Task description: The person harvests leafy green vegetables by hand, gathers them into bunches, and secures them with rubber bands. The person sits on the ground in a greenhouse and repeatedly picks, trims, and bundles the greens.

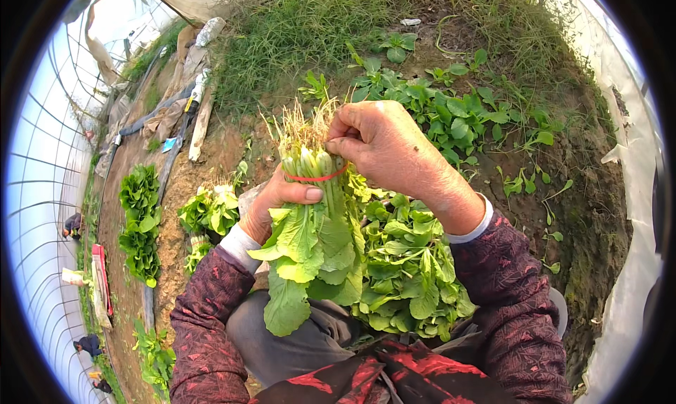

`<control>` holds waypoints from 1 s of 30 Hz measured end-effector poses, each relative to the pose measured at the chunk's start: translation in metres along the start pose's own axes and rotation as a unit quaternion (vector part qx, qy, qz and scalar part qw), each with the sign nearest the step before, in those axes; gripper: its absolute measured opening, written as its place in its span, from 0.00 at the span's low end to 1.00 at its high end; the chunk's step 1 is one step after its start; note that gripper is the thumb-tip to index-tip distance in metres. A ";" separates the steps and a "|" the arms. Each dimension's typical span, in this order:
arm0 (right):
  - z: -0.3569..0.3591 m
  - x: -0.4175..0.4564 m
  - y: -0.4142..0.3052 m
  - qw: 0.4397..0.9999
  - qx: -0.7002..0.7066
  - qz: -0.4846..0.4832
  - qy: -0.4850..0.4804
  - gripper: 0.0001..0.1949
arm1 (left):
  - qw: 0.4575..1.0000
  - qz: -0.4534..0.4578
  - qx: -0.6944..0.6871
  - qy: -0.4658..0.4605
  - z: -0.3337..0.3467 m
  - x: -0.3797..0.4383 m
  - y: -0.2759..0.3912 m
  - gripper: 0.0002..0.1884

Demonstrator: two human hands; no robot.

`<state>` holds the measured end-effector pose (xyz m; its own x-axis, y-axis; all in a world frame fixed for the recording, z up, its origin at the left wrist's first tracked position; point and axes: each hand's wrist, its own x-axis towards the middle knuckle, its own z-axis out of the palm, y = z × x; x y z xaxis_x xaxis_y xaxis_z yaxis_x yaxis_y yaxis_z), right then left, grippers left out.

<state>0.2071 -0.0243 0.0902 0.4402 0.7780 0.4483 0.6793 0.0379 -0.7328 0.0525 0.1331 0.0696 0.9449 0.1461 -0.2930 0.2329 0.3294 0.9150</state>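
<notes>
My left hand [274, 195] grips a bunch of leafy greens [317, 240] with the root ends up and the leaves hanging over my left thigh. A red rubber band [317, 179] goes around the pale stems just above my left thumb. At the upper right of the bunch, the thumb and forefinger of my right hand [396, 148] pinch at the thin, dry-looking roots [302, 124]. What exactly lies between these fingertips is partly hidden. A heap of loose leafy greens [414, 272] lies in front of my body, below my right forearm.
More bunched greens [211, 208] lie on the soil to the left, beside a long row of greens [140, 224]. Low plants [449, 113] grow ahead. A wooden board [202, 123] lies near a dark pipe. Plastic sheeting [636, 208] borders the right; people [73, 225] are far left.
</notes>
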 end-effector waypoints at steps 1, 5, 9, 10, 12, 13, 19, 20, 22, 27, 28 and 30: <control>-0.006 0.000 -0.007 1.000 0.005 0.007 -0.013 0.06 | 1.000 -0.008 -0.005 0.002 0.004 -0.004 0.004 0.38; -0.028 -0.002 -0.029 0.998 0.050 -0.023 -0.035 0.09 | 0.998 -0.014 -0.031 -0.059 0.017 -0.022 0.019 0.41; -0.041 -0.016 -0.050 0.998 0.064 -0.018 -0.022 0.10 | 0.993 -0.045 -0.058 -0.096 0.027 -0.035 0.022 0.41; -0.041 -0.019 -0.053 0.995 0.096 -0.008 -0.019 0.11 | 0.992 -0.041 -0.060 -0.106 0.035 -0.040 0.028 0.44; -0.040 -0.024 -0.056 0.987 0.159 0.012 -0.015 0.11 | 0.987 -0.062 -0.086 -0.119 0.037 -0.047 0.029 0.45; -0.043 -0.025 -0.059 0.979 0.199 0.040 -0.023 0.11 | 0.984 -0.073 -0.100 -0.126 0.038 -0.049 0.029 0.46; -0.049 -0.030 -0.062 0.994 0.099 0.025 -0.025 0.09 | 0.993 -0.037 -0.059 -0.094 0.050 -0.055 0.027 0.42; -0.052 -0.031 -0.064 0.996 0.077 0.015 -0.029 0.08 | 0.996 -0.028 -0.034 -0.078 0.050 -0.055 0.026 0.41; -0.056 -0.034 -0.068 0.996 0.078 0.010 -0.051 0.07 | 0.996 -0.032 -0.045 -0.075 0.047 -0.056 0.022 0.40; -0.063 -0.037 -0.079 0.998 -0.024 -0.022 -0.051 0.09 | 0.997 -0.029 -0.038 -0.062 0.057 -0.059 0.022 0.38; -0.062 -0.038 -0.079 0.997 -0.055 -0.040 -0.041 0.08 | 0.997 -0.024 -0.038 -0.060 0.056 -0.059 0.021 0.38; -0.062 -0.040 -0.080 0.993 -0.092 -0.056 -0.039 0.07 | 0.997 -0.024 -0.034 -0.061 0.058 -0.060 0.020 0.38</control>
<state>0.1718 -0.0971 0.1627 0.3139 0.8217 0.4756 0.8202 0.0177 -0.5718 0.0141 0.0772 0.1214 0.9552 0.0153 -0.2956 0.2656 0.3969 0.8786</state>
